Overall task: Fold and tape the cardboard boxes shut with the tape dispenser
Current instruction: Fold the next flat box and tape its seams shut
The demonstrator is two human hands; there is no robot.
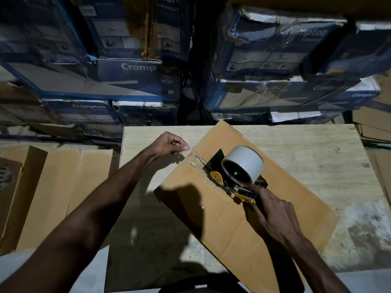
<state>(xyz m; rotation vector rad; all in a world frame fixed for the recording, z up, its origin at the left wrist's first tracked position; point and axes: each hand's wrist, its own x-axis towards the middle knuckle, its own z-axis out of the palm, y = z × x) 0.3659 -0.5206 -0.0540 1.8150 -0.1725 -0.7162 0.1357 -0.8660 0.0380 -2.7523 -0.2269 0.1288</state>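
Your right hand [275, 210] grips the yellow-and-black tape dispenser [237, 178] on the smooth brown cardboard box [222, 227]; your left hand [169, 143] curls loosely, empty.

A brown cardboard box [243, 225] lies before you on the pale table [306, 144], turned diagonally from 11 to 5 o'clock, flaps folded shut. On its centre seam sits a black-and-yellow tape dispenser [237, 176] carrying a fat grey tape roll [247, 163], nose toward 10 o'clock. Clear tape [195, 160] runs to the box's edge.

cardboard box [243, 208]: tan-brown
tape dispenser [245, 196]: black, yellow plates
tape roll [245, 161]: grey
table [306, 149]: light wood grain
stacked cartons [135, 77]: printed blue, lettered white
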